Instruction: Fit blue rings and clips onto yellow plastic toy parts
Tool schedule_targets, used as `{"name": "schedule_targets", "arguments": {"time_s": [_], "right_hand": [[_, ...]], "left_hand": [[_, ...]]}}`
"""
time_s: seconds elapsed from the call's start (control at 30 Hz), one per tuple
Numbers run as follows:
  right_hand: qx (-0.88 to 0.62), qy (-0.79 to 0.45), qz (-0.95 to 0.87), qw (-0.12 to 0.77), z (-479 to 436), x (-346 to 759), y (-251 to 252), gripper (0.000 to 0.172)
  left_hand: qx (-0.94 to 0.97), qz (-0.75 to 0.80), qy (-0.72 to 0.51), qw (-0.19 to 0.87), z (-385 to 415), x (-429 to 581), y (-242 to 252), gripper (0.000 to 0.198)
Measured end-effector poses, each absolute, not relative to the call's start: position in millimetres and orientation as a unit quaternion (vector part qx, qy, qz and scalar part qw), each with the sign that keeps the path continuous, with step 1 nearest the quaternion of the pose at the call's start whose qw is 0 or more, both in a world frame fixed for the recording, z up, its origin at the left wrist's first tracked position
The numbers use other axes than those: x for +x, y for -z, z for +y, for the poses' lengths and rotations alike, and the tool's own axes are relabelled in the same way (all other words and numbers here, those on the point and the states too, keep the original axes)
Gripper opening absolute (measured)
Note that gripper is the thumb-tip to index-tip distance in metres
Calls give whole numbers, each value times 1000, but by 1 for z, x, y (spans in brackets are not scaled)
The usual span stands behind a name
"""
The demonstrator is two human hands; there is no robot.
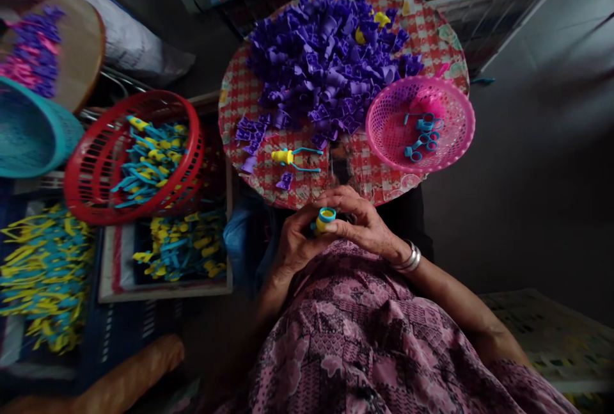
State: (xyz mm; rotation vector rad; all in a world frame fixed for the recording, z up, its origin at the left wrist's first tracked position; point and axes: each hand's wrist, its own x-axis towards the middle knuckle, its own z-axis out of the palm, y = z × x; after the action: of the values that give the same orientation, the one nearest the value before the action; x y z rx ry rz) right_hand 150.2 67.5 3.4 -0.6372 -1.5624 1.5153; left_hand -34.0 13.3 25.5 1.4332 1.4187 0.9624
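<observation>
Close to my lap, a small yellow plastic piece with a blue ring (325,221) is held between my two hands. My left hand (296,242) closes around its left side, with some fingers hidden. My right hand (365,224) grips it from the right, thumb pressed against it. On the round table (235,91) just beyond lies a yellow piece with two blue arms (284,157), beside a loose purple piece (284,180). A large heap of purple plastic pieces (330,62) covers the table's middle and back.
A pink basket (377,123) with blue ring pieces (426,139) stands at the table's right. Leftward are a red basket (79,193) of yellow-blue parts, a tray (167,292) and a blue tub (62,135). Another person's limb (139,366) shows at lower left.
</observation>
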Motion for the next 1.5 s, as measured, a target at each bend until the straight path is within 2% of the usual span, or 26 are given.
{"name": "schedule_targets", "arguments": {"time_s": [0.2,0.4,0.5,0.63,0.77,0.9,1.07,1.17,1.33,1.5], "right_hand": [[-295,-593,-587,466,58,142,-1,37],[-295,-528,-653,456,66,146,-5,41],[-297,-534,-651,451,68,146,-9,43],[-274,-553,-653,439,70,146,-15,40],[-286,-558,-642,441,71,146,-18,43],[-305,-561,-653,407,71,146,-18,50],[-293,-580,-653,389,68,148,-15,47],[-302,-586,-646,386,66,150,-16,47],[-316,-713,-493,384,67,151,-19,56],[-382,-784,-387,302,68,140,-1,57]], "left_hand": [[552,622,-396,390,11,-26,-27,27],[497,649,-364,445,10,-22,-36,30],[511,654,-369,418,12,-23,-37,34],[539,655,-386,364,13,-25,-37,24],[546,648,-381,370,11,-26,-37,19],[547,643,-369,389,9,-26,-34,23],[564,621,-413,354,7,-25,-27,24],[564,616,-404,372,8,-26,-25,26],[570,623,-365,393,9,-26,-18,34],[676,583,-330,308,-2,-17,-3,33]]}}
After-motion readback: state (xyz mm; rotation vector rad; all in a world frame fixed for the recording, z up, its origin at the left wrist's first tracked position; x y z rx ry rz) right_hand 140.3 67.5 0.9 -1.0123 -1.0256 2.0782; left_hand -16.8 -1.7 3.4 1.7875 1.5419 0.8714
